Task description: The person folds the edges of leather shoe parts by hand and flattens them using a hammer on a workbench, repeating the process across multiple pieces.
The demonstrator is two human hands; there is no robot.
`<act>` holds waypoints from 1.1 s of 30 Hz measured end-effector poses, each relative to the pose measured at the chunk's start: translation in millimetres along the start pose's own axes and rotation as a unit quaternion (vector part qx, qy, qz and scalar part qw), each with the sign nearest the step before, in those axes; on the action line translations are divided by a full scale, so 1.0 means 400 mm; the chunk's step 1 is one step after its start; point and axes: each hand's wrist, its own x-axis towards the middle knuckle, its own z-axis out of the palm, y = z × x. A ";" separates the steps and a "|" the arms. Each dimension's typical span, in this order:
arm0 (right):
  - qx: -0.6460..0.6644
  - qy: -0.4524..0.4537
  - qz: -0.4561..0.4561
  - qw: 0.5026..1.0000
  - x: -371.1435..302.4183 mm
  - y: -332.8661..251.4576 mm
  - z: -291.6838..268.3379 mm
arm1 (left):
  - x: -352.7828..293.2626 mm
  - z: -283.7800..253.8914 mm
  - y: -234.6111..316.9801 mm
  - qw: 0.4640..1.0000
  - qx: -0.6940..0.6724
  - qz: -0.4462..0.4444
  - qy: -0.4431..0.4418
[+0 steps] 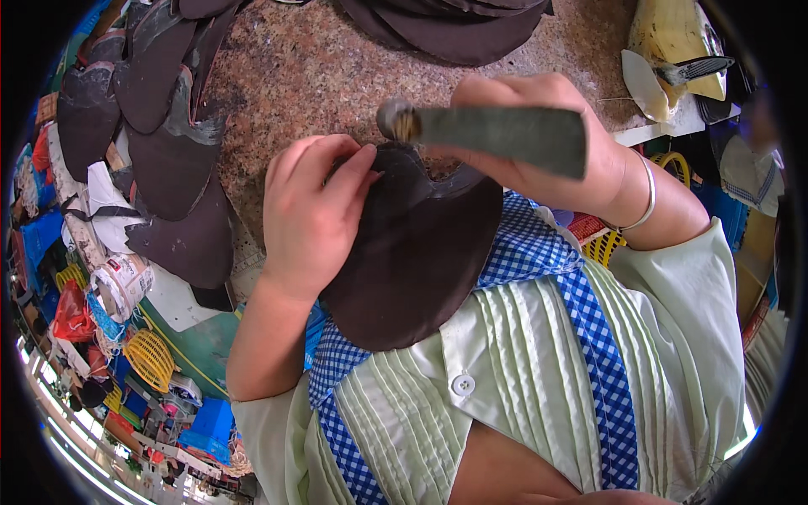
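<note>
A dark brown, leather-like piece with a rounded lower edge and a notched top (412,252) lies in front of my chest, its upper edge on the stone slab (286,76). At its upper left, the bent fingers of my left hand (316,210) grip the edge. My right hand (547,164) is closed around a hammer (505,139), which has a grey, flaring flat end and a small round end. The hammer is above the piece's top edge and hides part of my right fingers; its handle is mostly hidden.
Several similar brown pieces (172,160) overlap at the left, and a stack of them (471,29) sits at the far edge. A stained pale-yellow container (673,42) with a black-handled tool (703,69) stands at the far right. Yellow baskets (150,360) are at lower left.
</note>
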 end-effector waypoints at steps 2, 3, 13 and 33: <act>0.004 -0.077 0.039 0.996 -0.001 -0.013 -0.007 | -0.004 -0.003 0.011 1.000 0.016 0.013 -0.001; 0.001 -0.053 0.035 0.998 0.003 -0.017 -0.003 | -0.005 -0.010 0.019 0.998 0.057 0.019 -0.028; 0.029 -0.047 -0.001 0.998 0.025 -0.015 0.004 | -0.011 -0.025 -0.014 0.998 0.003 -0.051 -0.028; -0.018 -0.116 -0.050 0.992 0.077 -0.030 0.001 | -0.052 -0.031 0.004 0.995 0.078 -0.065 0.014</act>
